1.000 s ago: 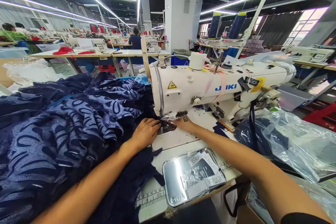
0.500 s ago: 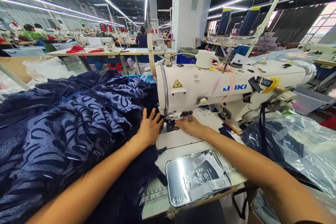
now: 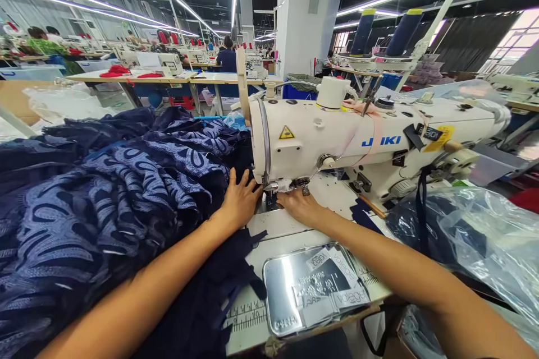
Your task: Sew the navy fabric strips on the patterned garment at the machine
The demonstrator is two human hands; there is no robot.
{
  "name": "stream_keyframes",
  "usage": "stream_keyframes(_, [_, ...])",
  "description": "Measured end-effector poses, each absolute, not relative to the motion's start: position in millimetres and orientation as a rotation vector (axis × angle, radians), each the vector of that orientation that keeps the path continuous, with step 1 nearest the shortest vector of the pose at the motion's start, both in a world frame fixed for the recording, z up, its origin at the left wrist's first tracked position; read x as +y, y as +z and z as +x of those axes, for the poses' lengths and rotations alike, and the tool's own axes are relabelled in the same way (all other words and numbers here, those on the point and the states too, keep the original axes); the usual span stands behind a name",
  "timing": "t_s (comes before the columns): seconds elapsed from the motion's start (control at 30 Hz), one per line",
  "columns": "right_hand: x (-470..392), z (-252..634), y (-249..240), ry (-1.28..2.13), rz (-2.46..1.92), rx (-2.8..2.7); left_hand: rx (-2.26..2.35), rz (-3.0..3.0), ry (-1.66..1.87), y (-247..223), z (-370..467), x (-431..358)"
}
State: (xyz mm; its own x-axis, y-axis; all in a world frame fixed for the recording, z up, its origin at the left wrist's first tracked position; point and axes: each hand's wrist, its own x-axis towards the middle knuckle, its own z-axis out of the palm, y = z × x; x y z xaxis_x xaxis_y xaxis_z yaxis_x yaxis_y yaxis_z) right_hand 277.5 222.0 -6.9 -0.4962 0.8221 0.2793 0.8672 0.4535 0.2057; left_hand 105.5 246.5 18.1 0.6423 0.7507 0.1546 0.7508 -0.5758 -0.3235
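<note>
My left hand (image 3: 241, 200) lies with its fingers spread on navy fabric (image 3: 223, 275), just left of the needle area of a white sewing machine (image 3: 290, 140). The fabric, with pale blue embroidery in its upper part, is heaped to the left and hangs over the front edge. On the other side of the presser foot (image 3: 270, 201), my right hand (image 3: 301, 207) reaches in under the machine head. Its fingers are drawn together, tips close to the foot; whatever they pinch there is too dark and small to make out.
A shiny metal tin lid (image 3: 280, 291) with woven labels (image 3: 351, 295) lies on the front of the machine table, beside a printed ruler (image 3: 246, 317). Clear plastic bags (image 3: 497, 235) lie at the right. Behind are thread cones (image 3: 404, 33), other worktables (image 3: 168, 79) and people.
My right fingertips have shifted slightly left, closer to the presser foot. My left hand stays spread on the fabric. The whole view has moved a little.
</note>
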Motion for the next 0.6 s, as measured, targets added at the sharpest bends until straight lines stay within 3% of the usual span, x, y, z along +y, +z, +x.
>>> stream_keyframes(0.6, [226, 275, -17, -0.498, -1.521, -2.514, -1.263, -2.485, -0.068, 16, 119, 241])
